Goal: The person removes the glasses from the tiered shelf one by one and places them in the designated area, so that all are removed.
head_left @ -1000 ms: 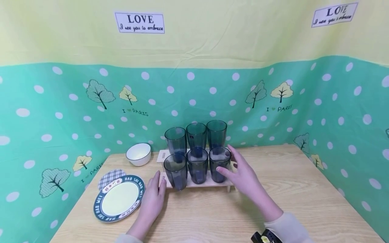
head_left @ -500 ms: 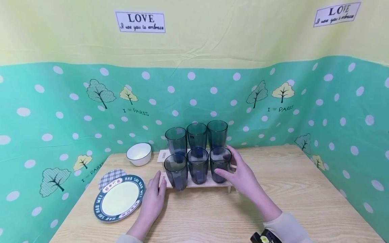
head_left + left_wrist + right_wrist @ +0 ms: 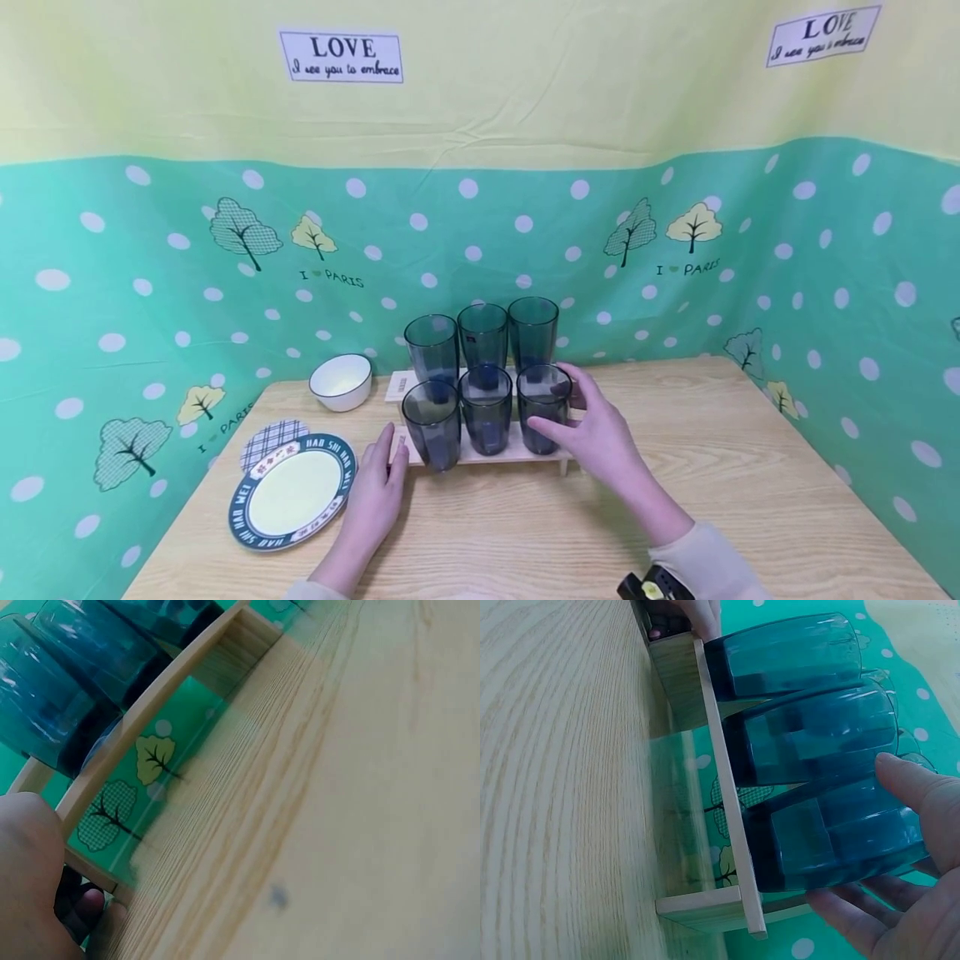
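A two-step wooden rack [image 3: 480, 457] carries several dark, see-through glass tumblers in a front and a back row. My right hand [image 3: 611, 437] holds the front row's right tumbler [image 3: 542, 417], thumb on its near side and fingers round its far right side. In the right wrist view that tumbler [image 3: 840, 840] stands with its base on the lower shelf. At the rack's left end, my left hand [image 3: 375, 496] grips the lower step beside the front left tumbler [image 3: 433, 425]. The left wrist view shows the thumb side over the shelf end [image 3: 75, 806], fingers below.
A white bowl [image 3: 341, 382] stands behind and left of the rack. Left of my left hand lies a plate [image 3: 345, 467] with a dark green lettered rim, overlapping a checked round mat [image 3: 273, 435]. Patterned cloth [image 3: 480, 208] hangs along the table's back and sides.
My right thumb has shifted slightly left across the front right tumbler, and the fingers lie closer round it. The left hand and the rack stay in place.
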`<act>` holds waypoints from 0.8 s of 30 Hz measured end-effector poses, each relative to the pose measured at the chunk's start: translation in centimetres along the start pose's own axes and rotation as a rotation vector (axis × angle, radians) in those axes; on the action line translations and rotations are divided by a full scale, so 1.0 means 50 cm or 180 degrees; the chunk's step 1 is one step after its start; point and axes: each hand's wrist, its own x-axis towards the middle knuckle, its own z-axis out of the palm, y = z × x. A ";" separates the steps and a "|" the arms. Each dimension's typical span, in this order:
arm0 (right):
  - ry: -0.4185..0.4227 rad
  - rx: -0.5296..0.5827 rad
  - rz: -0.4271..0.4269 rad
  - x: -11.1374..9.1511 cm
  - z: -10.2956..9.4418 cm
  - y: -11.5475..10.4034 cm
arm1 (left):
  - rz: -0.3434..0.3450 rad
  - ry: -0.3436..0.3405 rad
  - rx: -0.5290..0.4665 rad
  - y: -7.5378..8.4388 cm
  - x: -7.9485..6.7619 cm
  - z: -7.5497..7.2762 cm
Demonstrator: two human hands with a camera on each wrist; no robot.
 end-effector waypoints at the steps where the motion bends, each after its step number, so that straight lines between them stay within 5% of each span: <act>1: 0.0007 -0.0005 0.0001 0.000 -0.001 0.000 | 0.0009 0.0002 -0.0004 -0.001 0.000 0.000; 24: -0.0084 -0.0157 0.0060 0.002 -0.039 -0.008 | 0.0122 0.0095 0.0065 -0.003 -0.001 0.001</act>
